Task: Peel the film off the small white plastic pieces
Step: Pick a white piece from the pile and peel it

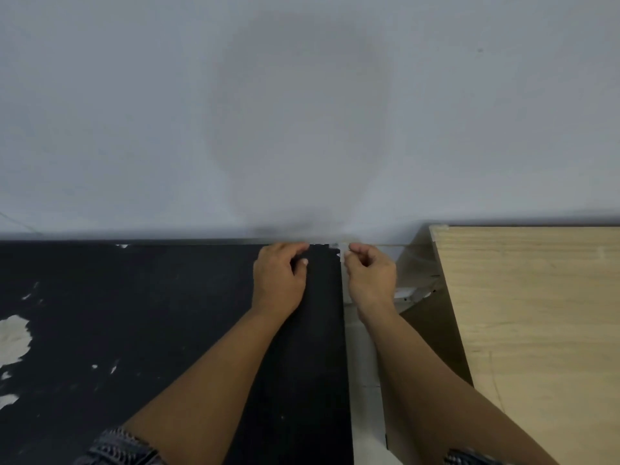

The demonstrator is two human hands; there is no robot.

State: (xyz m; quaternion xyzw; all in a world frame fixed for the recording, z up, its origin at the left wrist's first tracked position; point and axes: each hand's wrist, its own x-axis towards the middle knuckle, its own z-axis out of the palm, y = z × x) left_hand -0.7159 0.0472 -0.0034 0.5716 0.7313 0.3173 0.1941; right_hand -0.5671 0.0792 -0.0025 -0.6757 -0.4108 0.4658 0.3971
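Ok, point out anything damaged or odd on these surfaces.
The black tabletop looks worn: pale patches at its left edge and small flecks nearby, as if the coating has chipped. The wooden board shows no damage.

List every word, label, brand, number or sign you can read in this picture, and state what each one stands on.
None can be read: no writing shows on the black table, the wooden board, the wall, or the small white piece between the left hand and the right hand, which is blurred.
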